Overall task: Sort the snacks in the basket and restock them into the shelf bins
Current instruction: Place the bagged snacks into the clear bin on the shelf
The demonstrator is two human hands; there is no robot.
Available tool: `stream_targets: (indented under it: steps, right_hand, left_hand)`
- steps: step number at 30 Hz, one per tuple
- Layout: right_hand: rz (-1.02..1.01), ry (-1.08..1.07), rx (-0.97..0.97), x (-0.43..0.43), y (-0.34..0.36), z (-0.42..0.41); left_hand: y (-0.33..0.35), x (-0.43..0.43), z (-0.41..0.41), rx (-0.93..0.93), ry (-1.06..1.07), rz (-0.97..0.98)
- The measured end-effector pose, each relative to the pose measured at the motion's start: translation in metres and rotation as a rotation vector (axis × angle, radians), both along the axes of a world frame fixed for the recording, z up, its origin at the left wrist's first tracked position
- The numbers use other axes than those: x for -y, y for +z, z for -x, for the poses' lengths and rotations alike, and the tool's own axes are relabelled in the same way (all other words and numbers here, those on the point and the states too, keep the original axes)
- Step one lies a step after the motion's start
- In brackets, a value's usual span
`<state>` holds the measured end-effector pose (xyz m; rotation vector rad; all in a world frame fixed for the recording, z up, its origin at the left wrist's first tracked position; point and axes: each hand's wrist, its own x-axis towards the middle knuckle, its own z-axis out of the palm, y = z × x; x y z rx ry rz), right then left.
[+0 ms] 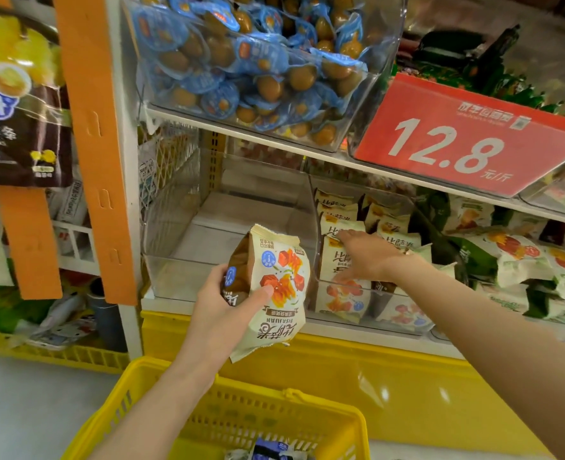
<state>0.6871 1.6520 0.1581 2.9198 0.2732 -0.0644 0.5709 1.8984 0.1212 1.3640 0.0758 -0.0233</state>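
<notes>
Open clear bin [188, 277], packed neighbour bin [367, 307]

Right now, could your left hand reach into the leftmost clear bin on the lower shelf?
Probably yes: the left hand, gripping a snack packet, is just before the clear bin, its top open; the right hand is in the next bin.

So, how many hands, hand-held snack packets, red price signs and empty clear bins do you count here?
Hands: 2, the left hand and the right hand
Held snack packet: 1
Red price sign: 1
Empty clear bin: 1
Total: 5
</notes>
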Motion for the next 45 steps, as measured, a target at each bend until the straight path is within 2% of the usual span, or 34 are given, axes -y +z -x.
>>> stream_targets:
  steps: [4,7,11,13,15,17,19,22,25,27,31,33,35,38,41,43,45]
  right_hand:
    - [0.091,0.12,0.248,0.002,0.007,-0.004]
    - [0.093,0.133,0.266,-0.001,-0.004,0.001]
    - [-0.157,0.029,0.167,-0.002,-0.007,0.009]
    - [-0.22,0.009,0.119,-0.005,0.001,0.015]
    - [-0.292,0.055,0.209,-0.011,0.009,0.027]
    - [-0.495,0.136,0.273,-0.022,0.017,0.049]
    - [-0.647,0.228,0.12,-0.033,0.021,0.077]
    - [-0.64,0.276,-0.253,-0.045,0.022,0.115]
    - [-0.588,0.29,-0.338,-0.043,0.023,0.13]
    - [-0.578,0.294,-0.374,-0.038,0.023,0.136]
    - [-0.568,0.258,-0.346,-0.018,0.028,0.14]
    - [-0.629,0.174,-0.309,-0.006,0.045,0.134]
    - [-0.69,0.104,-0.167,0.006,0.067,0.123]
    - [-0.748,0.046,0.129,0.018,0.085,0.102]
    - [-0.615,0.028,0.258,0.018,0.078,0.084]
    - [-0.506,0.008,0.205,0.014,0.07,0.075]
    - [-0.44,-0.011,0.156,0.014,0.068,0.069]
  left_hand:
    - [0.0,0.0,-0.002,0.009,0.002,0.02]
    - [0.0,0.001,-0.002,0.01,-0.001,0.009]
    - [-0.001,0.002,0.0,0.016,-0.007,-0.012]
    - [-0.002,0.003,0.001,0.015,-0.015,-0.033]
    - [-0.004,0.004,0.001,0.022,-0.032,-0.085]
    - [-0.007,0.005,0.0,0.036,-0.065,-0.154]
    - [-0.01,0.007,0.002,0.058,-0.161,-0.216]
    - [-0.015,0.009,0.009,0.058,-0.44,-0.216]
    - [-0.017,0.011,0.015,0.055,-0.57,-0.266]
    - [-0.016,0.017,0.02,0.113,-0.567,-0.343]
    - [-0.012,0.039,0.029,0.306,-0.404,-0.663]
    - [-0.002,0.048,0.022,0.366,-0.343,-0.707]
    - [0.006,0.051,0.003,0.427,-0.272,-0.745]
    - [0.009,0.05,-0.032,0.522,-0.092,-1.005]
    - [0.001,0.047,-0.056,0.478,-0.075,-1.23]
    - [-0.008,0.045,-0.063,0.479,-0.085,-1.37]
    - [-0.014,0.043,-0.064,0.567,-0.028,-1.473]
